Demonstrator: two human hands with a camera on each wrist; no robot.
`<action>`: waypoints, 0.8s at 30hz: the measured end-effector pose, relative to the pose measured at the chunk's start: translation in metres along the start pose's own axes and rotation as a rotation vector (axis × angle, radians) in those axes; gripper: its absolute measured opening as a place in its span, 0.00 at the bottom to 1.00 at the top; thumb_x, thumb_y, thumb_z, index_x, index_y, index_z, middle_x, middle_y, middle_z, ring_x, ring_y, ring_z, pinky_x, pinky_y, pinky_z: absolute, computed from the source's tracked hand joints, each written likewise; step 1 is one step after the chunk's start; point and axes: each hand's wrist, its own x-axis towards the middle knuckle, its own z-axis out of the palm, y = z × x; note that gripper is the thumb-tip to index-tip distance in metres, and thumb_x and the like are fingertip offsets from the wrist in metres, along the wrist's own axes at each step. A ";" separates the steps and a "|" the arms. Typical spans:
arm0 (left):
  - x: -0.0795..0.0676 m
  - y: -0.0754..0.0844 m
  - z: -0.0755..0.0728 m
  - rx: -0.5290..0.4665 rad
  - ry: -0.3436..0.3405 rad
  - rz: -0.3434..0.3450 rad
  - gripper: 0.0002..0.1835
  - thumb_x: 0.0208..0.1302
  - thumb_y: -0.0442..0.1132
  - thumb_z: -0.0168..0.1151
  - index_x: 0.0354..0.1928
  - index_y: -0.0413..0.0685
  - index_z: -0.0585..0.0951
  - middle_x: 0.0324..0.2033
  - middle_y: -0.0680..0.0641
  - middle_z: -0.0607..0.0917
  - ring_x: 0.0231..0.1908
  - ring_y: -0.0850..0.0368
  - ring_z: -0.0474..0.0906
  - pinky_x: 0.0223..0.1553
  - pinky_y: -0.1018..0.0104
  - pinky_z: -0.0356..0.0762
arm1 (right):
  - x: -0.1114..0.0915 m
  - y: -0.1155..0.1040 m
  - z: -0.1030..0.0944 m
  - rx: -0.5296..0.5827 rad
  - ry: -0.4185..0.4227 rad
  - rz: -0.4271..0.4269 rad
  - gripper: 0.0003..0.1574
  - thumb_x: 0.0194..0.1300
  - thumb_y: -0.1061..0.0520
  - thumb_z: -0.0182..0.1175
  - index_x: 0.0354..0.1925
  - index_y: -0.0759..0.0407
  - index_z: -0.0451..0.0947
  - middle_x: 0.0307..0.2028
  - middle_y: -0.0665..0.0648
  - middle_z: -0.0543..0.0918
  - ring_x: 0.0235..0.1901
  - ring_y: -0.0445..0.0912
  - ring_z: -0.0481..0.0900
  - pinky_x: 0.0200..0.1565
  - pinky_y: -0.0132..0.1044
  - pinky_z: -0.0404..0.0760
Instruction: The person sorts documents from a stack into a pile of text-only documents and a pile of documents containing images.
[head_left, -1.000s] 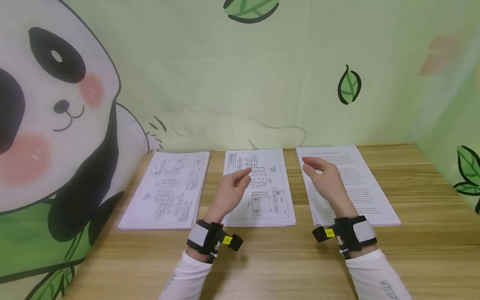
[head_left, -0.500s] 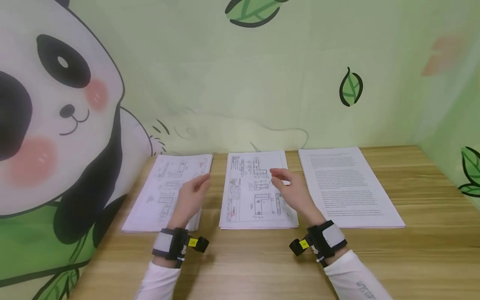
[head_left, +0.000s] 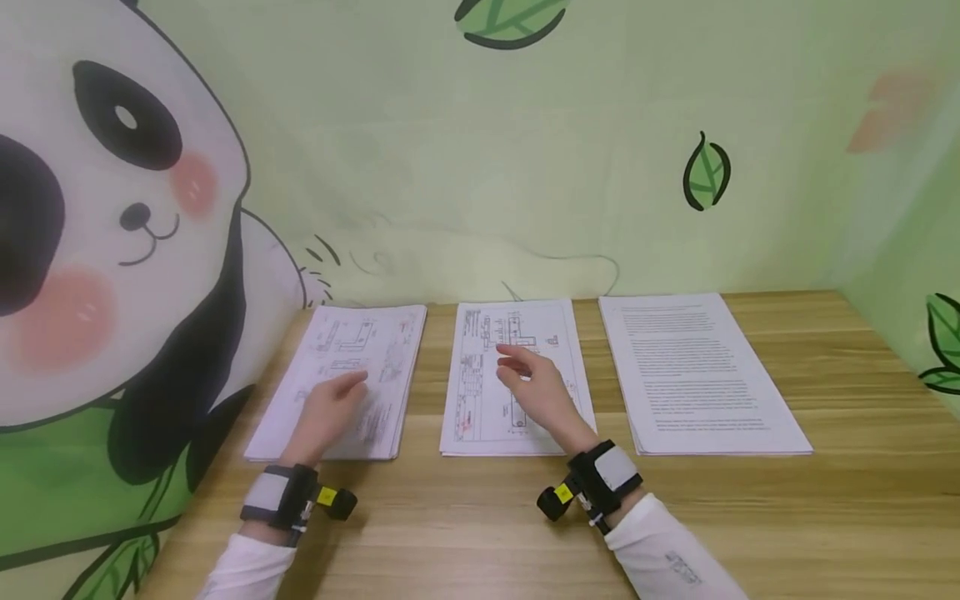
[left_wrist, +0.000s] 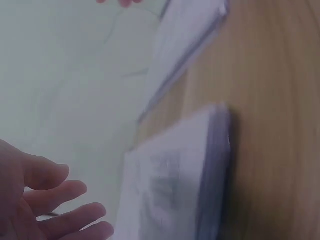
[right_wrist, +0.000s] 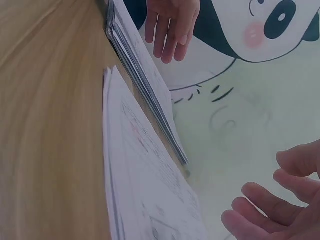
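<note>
Three paper stacks lie side by side on the wooden table. Over the left stack of drawings (head_left: pixel 300 417) hovers my left hand (head_left: pixel 327 417), fingers relaxed and holding nothing. My right hand (head_left: pixel 542 392) is above the middle stack of drawings (head_left: pixel 480 433), its fingers loosely bent and nothing between them. In the left wrist view the left fingers (left_wrist: pixel 75 220) hang spread over the thick left stack (left_wrist: pixel 170 185). The right wrist view shows the right fingers (right_wrist: pixel 265 210) apart from the middle stack (right_wrist: pixel 150 190). Printed text covers the right stack (head_left: pixel 697 375), with no hand near it.
The wooden table (head_left: pixel 450 533) runs up to a green cloth backdrop (head_left: pixel 420 167) with a large panda (head_left: pixel 195 275) printed at the left. Bare wood strips separate the stacks. Each wrist wears a strapped camera, the left one (head_left: pixel 341 502) and the right one (head_left: pixel 555 502).
Both hands have swept left: the left hand from beside the middle stack to over the left stack, the right hand from the text stack to over the middle one. The stacks stay put.
</note>
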 end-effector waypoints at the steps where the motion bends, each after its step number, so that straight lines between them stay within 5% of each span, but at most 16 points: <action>1: 0.000 -0.004 -0.003 0.018 0.007 -0.007 0.27 0.70 0.49 0.44 0.66 0.45 0.66 0.68 0.39 0.64 0.68 0.41 0.58 0.66 0.40 0.58 | 0.001 0.000 0.004 0.009 -0.005 0.005 0.24 0.66 0.54 0.54 0.61 0.52 0.71 0.54 0.60 0.80 0.57 0.53 0.75 0.58 0.50 0.76; 13: 0.007 -0.050 -0.024 0.198 0.166 -0.031 0.26 0.70 0.44 0.42 0.65 0.36 0.65 0.65 0.30 0.66 0.65 0.32 0.58 0.63 0.36 0.57 | 0.002 -0.010 0.045 0.009 -0.142 -0.005 0.28 0.65 0.54 0.54 0.63 0.53 0.68 0.59 0.62 0.75 0.59 0.54 0.73 0.60 0.50 0.72; 24: 0.006 -0.059 -0.029 0.277 0.180 -0.103 0.27 0.68 0.40 0.43 0.65 0.33 0.63 0.65 0.27 0.61 0.63 0.27 0.56 0.59 0.31 0.58 | 0.005 -0.007 0.075 0.111 -0.277 0.074 0.36 0.63 0.46 0.56 0.66 0.54 0.63 0.62 0.61 0.73 0.61 0.52 0.71 0.61 0.48 0.72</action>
